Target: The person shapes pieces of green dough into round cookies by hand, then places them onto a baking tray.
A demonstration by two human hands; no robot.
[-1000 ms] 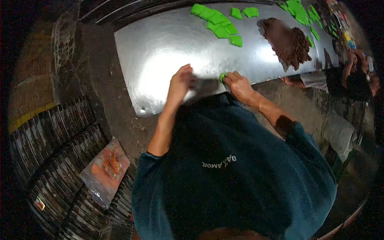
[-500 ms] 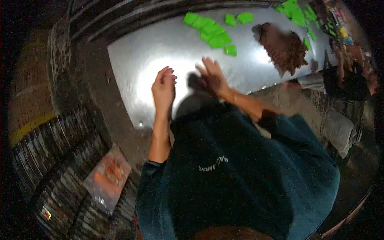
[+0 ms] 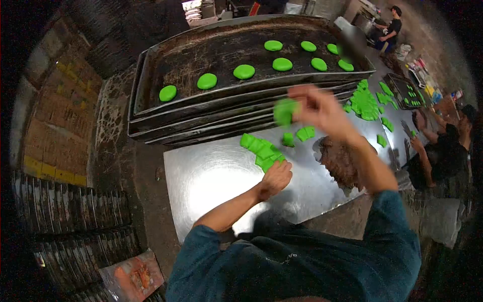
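Note:
My right hand [image 3: 319,113], blurred by motion, is raised near the front edge of the stacked trays, its fingers closed on a green disc [image 3: 286,112]. On the metal table [image 3: 201,176], my left hand [image 3: 275,180] touches the near end of a cluster of green dough pieces [image 3: 259,148]; whether it grips one is hidden by the fingers. Smaller green pieces [image 3: 305,133] lie beyond my hands. A brown mass [image 3: 339,161] sits to the right. Several flat green rounds [image 3: 244,72] rest in two rows in the top dark tray [image 3: 196,58].
The tray stack borders the table's far side. More green dough [image 3: 365,103] lies at the right, before a small tray [image 3: 397,88]. A co-worker's arms [image 3: 425,151] reach in at the right edge; another person [image 3: 391,27] stands at the far right. A plastic bag [image 3: 136,277] lies lower left.
The view has tilted up, bringing the trays in. My right hand has moved up and right and now holds a green disc; my left hand has moved right to the dough cluster.

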